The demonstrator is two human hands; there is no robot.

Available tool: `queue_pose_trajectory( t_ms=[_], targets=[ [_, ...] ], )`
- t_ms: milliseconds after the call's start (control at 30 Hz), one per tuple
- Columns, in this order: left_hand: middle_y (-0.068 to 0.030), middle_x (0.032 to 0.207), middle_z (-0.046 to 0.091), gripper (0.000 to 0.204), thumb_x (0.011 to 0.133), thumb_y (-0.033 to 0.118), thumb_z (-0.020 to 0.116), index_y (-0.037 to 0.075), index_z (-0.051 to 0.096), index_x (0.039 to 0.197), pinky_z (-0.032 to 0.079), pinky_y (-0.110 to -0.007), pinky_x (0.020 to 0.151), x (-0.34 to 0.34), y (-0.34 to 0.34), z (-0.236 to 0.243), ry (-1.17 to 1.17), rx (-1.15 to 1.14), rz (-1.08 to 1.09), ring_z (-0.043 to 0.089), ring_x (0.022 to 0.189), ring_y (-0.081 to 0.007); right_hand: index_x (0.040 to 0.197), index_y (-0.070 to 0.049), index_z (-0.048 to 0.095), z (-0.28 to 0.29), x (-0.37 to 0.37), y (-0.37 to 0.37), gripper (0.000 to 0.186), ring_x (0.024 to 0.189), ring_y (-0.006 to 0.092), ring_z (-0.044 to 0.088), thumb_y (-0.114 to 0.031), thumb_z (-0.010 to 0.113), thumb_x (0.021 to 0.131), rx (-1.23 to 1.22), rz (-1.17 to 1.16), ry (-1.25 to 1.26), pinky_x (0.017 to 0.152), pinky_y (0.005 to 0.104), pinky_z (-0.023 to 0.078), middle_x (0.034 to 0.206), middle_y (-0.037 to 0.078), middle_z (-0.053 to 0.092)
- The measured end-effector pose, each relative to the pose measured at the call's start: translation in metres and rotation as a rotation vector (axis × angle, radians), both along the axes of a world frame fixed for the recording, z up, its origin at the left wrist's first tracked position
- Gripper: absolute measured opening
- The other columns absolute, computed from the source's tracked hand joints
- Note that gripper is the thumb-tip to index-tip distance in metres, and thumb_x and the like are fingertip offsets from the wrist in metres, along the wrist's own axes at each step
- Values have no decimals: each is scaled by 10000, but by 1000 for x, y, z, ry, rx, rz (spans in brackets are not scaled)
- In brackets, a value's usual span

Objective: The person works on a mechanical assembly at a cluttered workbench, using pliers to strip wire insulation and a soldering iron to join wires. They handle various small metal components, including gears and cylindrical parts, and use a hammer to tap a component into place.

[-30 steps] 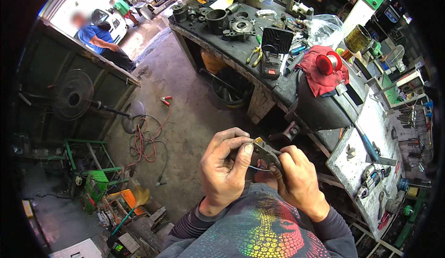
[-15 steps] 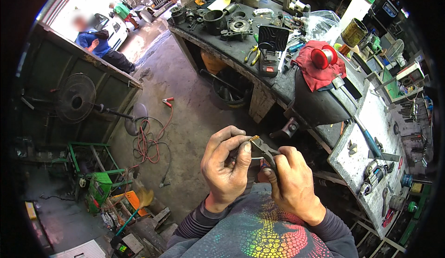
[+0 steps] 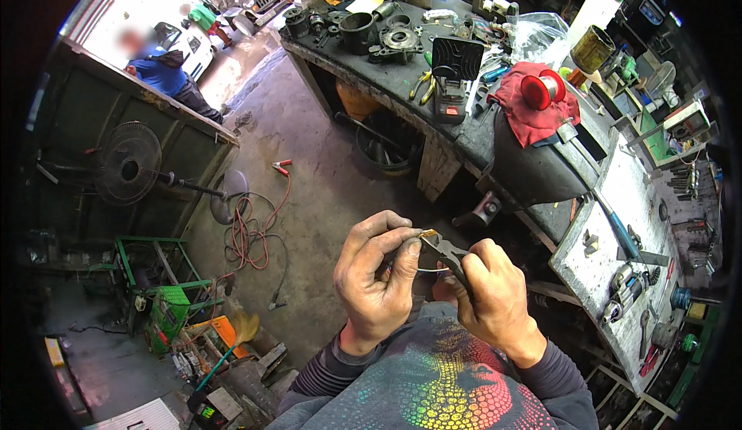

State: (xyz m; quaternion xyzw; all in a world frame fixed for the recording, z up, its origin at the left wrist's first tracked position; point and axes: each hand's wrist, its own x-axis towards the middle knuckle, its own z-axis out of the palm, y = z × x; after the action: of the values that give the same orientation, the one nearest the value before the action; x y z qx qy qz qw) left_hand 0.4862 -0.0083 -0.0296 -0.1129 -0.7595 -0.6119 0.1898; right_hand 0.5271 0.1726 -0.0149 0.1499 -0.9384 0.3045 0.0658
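My left hand (image 3: 375,283) pinches a small brass-coloured piece (image 3: 428,234), apparently with a thin pale wire (image 3: 433,270) attached, between thumb and fingers. My right hand (image 3: 495,299) is wrapped round dark metal pliers (image 3: 448,252), whose jaws meet the brass piece at my left fingertips. Part of the wire is hidden behind the pliers and fingers. Both hands are in front of my printed shirt (image 3: 456,384), above the floor.
A cluttered dark workbench (image 3: 440,136) holds metal parts, tools and a red spool (image 3: 542,90). A pale board (image 3: 583,248) with tools stands right. A fan (image 3: 131,163), cables (image 3: 247,244) and a green frame (image 3: 158,256) are left. Other people (image 3: 162,67) stand near the doorway.
The pliers have turned slightly, showing more of their jaws at the brass piece. The person in blue at the doorway has raised an arm from beside the body.
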Motion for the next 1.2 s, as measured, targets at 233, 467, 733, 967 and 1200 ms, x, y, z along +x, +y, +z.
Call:
queue_pose_trajectory(
  t_ms=[233, 467, 733, 967, 1200],
  targets=[
    [-107, 1118, 678, 122, 946, 34, 738, -29, 750, 1050, 547, -263, 767, -2, -2, 2, -31, 82, -40, 677, 934, -157, 919, -34, 598, -5, -2, -8, 238, 752, 325, 576, -171, 784, 860, -127, -30, 32, 620, 426, 473, 865, 132, 524],
    [-109, 1142, 677, 122, 959, 31, 721, -37, 744, 1058, 531, -241, 692, -4, -8, 7, -139, 68, -101, 676, 876, -128, 888, -26, 574, -9, -5, -8, 231, 662, 331, 562, -151, 768, 887, -266, -13, -60, 561, 427, 452, 812, 133, 506],
    [-90, 940, 734, 110, 977, 46, 705, -19, 744, 1057, 547, -261, 700, -14, -21, 18, -205, -67, -163, 696, 814, -116, 971, -18, 611, -5, -10, -2, 232, 803, 357, 614, -158, 769, 873, -120, 1, -8, 676, 434, 504, 977, 171, 594],
    [-88, 918, 742, 125, 984, 78, 717, -18, 742, 1061, 546, -256, 677, -11, -21, 17, -287, 33, -175, 696, 769, -115, 1098, -26, 658, -7, -14, 0, 326, 1074, 392, 612, -181, 778, 838, 19, -8, 150, 895, 470, 500, 1231, 231, 607],
    [-87, 908, 740, 116, 983, 64, 708, -18, 741, 1059, 547, -253, 680, -10, -22, 17, -295, 4, -191, 700, 776, -115, 1033, 26, 649, -3, -13, 5, 295, 930, 385, 631, -192, 767, 873, 80, 33, 53, 789, 445, 522, 1116, 215, 624]
  ],
)
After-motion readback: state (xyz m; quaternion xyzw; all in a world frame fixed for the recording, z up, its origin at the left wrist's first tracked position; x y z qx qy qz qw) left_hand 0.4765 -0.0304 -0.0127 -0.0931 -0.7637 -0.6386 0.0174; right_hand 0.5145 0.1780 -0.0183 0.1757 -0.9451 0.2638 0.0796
